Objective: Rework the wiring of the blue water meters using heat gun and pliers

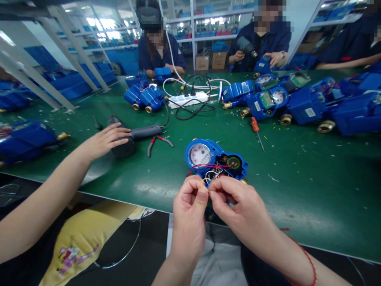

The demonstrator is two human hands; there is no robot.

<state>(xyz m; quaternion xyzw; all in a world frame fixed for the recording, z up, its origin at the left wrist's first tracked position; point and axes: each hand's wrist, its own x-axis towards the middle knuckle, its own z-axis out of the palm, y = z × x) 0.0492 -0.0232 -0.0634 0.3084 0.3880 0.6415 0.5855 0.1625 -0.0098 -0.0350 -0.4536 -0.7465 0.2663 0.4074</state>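
My left hand [190, 210] pinches a thin yellow wire [203, 181] between thumb and forefinger. Close against it, my right hand [238, 202] is pinched at the same wires, its fingertips almost touching the left ones. Just beyond my hands a blue water meter [218, 149] lies on the table's near edge. Its round dial [200, 154] faces up, and an open compartment [233, 162] beside it shows a green-rimmed round part. Red, white and yellow wires run from the compartment to my fingers. My fingers hide the wire ends.
A co-worker's hand [114, 137] rests on a dark heat gun [125, 145] at left. Red-handled pliers [159, 143] and an orange screwdriver [256, 129] lie on the green table [312, 178]. A power strip [188, 99] with cables and several blue meters [312, 103] stand farther back. People sit opposite.
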